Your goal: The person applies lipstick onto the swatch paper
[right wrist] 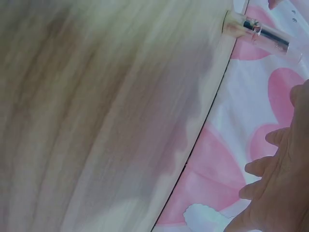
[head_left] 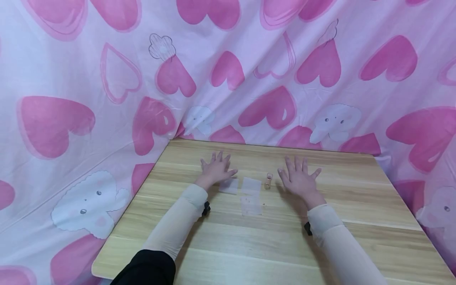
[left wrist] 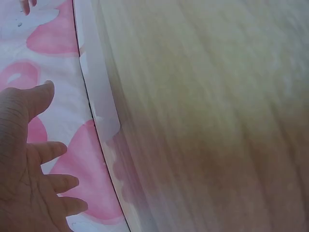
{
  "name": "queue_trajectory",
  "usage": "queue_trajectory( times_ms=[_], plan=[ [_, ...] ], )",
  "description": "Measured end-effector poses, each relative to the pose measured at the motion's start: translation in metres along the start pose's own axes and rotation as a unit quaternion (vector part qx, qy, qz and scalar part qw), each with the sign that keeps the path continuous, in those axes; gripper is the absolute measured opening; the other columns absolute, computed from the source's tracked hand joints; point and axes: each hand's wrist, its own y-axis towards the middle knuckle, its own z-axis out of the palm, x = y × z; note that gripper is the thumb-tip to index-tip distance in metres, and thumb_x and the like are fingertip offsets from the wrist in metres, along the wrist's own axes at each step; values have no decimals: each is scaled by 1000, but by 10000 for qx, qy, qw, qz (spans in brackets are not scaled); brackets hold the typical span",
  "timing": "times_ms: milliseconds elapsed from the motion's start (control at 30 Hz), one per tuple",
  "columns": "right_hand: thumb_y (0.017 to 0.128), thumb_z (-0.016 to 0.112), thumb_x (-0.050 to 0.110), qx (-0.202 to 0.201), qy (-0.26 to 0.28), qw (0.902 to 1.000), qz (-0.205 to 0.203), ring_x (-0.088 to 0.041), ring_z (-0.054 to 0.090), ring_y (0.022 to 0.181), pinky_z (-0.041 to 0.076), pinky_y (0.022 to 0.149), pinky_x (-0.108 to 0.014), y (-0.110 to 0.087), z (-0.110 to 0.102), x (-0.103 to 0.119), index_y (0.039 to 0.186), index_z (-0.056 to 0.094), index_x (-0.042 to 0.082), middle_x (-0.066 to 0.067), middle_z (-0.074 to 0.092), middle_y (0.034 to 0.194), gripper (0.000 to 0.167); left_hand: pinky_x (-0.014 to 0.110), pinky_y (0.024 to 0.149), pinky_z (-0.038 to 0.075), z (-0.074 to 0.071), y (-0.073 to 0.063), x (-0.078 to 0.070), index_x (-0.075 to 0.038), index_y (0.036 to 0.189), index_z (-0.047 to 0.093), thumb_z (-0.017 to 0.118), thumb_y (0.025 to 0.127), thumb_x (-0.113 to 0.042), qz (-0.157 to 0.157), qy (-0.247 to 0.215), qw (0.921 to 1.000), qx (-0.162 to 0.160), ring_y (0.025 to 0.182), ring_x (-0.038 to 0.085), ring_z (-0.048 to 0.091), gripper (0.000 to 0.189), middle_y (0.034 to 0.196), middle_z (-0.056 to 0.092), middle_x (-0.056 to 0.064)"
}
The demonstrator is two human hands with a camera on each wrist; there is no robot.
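My left hand (head_left: pixel 214 171) spreads its fingers over the far middle of the wooden table, palm down and holding nothing. Near its thumb lies a thin whitish square sheet (head_left: pixel 228 186). A second pale sheet (head_left: pixel 251 185) is just right of it, and a third (head_left: pixel 251 206), with small specks on it, lies nearer to me. A small clear cylindrical container (head_left: pixel 268 181) with shiny metallic parts stands right of the sheets. To the right of that, my right hand (head_left: pixel 298 180) is likewise spread, with nothing in it. In the right wrist view the container (right wrist: pixel 260 34) shows beyond the fingers.
The light wooden table (head_left: pixel 228 245) meets a pink heart-patterned cloth (head_left: pixel 263 107) at its back edge and left side. A tiny reddish-brown speck (head_left: pixel 264 204) lies beside the nearest sheet. Each wrist wears a small black device (head_left: pixel 206 208).
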Motion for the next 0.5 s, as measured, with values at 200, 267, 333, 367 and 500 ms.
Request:
queue_trajectory(
  times_ms=[200,267,333,367,500],
  plan=[
    [106,14,56,-194,319,9990,-265,-51,-4,149,-27,97,-75,-7,-2,8,162,18,17,-20,17,165,68,83,105,4,1,-2,-1,-26,160,28,43,95,-71,81,-38,9999,68,152,44,8,81,169,5,8],
    [106,15,56,-330,370,9978,-429,-51,3,149,-25,98,-75,-9,-3,11,160,25,15,-18,24,164,69,82,105,4,2,-2,-1,-26,160,27,42,95,-72,131,6,9999,61,152,43,9,81,168,9,9],
    [106,18,57,-448,386,9964,-602,-51,11,149,-21,100,-78,-10,-4,14,158,32,13,-18,30,161,69,82,105,5,3,-2,-1,-26,160,29,41,96,-71,217,-12,9998,0,152,42,12,79,168,14,10],
    [106,20,58,-486,365,9959,-666,-50,14,148,-18,100,-79,-11,-4,16,157,35,13,-17,32,160,70,82,106,7,3,-2,-2,-26,159,31,41,96,-71,261,-33,9996,-47,151,42,14,79,167,18,10],
    [104,29,61,-479,285,9950,-833,-47,23,146,-8,102,-83,-15,-3,21,154,39,14,-15,39,157,70,79,107,15,2,-4,-6,-24,156,39,42,96,-70,492,-106,9983,-307,149,40,24,75,163,30,9]
  ],
)
